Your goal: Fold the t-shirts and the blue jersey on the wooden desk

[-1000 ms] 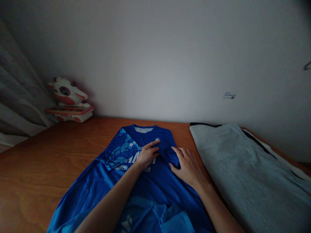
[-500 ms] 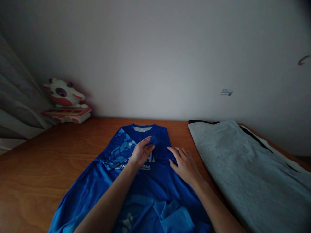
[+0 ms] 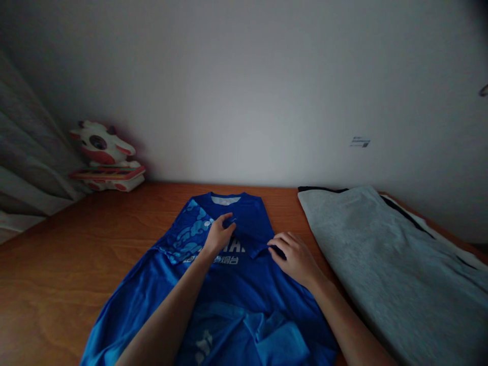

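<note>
A blue long shirt point(image 3: 236, 284) with white lettering lies on the wooden surface, its neckline toward the wall. The patterned sleeve point(image 3: 188, 231) on the left is folded inward over the chest. My left hand point(image 3: 220, 234) is over the upper chest beside that sleeve, thumb and index finger slightly apart. At the shirt's right edge, my right hand point(image 3: 295, 256) has its fingers curled, with thumb and fingertips close together on the blue fabric. A lighter blue bunched part of the shirt point(image 3: 276, 335) lies nearer to me, between my forearms.
Gray clothing point(image 3: 366, 244) is spread on the right, with black and white edges showing beneath. A cow-shaped toy keyboard point(image 3: 110, 175) stands at the back left, near a pale curtain point(image 3: 30, 152). The wall rises behind the wooden surface point(image 3: 57, 259).
My left hand has moved slightly left and its fingers are nearer together. My right fingers have closed toward the thumb. More chest lettering shows, and a fabric corner now points toward my right hand.
</note>
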{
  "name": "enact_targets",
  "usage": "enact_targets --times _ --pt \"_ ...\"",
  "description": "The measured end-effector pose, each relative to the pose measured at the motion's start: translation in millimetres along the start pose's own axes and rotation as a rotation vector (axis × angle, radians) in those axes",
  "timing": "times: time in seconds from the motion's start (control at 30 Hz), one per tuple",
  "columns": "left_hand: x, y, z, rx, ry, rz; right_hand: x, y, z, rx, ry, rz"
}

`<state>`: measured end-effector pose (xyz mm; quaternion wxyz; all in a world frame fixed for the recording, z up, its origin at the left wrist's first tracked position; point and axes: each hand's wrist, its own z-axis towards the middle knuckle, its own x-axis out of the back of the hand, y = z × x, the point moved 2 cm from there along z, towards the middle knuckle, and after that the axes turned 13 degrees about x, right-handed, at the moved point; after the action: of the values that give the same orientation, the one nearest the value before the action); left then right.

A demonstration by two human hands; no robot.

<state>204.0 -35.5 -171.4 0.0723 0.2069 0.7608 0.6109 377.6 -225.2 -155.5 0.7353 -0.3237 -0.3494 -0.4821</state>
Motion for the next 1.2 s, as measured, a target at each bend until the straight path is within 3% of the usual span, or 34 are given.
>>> enact_targets --times 0.23,0.33,0.43,0.53,0.73,1.0,1.2 --pt "0.4 1.8 -8.8 -0.49 0.234 0.631 2.6 0.7 -2.5 0.029 -0.024 0.035" --pt "-4.5 4.5 -17.4 -0.608 0.24 0.823 2.1 1.8 -3.9 0.053 -0.047 0.02" --pt "-3.5 7.9 -20.7 -0.592 0.223 0.923 3.2 1.6 -3.9 0.072 -0.034 0.009" --pt "3.3 11.3 -19.8 -0.486 0.262 0.978 4.2 -0.5 -2.5 0.072 -0.017 -0.018" --pt "11.7 13.0 -18.4 -0.368 0.312 1.061 -1.7 -11.6 4.6 0.19 -0.075 -0.11" --pt "17.0 5.3 -4.4 -0.434 0.235 0.924 5.1 -16.9 5.3 0.151 -0.001 0.091" --pt "36.8 8.4 2.0 -0.502 0.301 0.901 1.4 -7.1 2.1 0.046 0.045 0.086"
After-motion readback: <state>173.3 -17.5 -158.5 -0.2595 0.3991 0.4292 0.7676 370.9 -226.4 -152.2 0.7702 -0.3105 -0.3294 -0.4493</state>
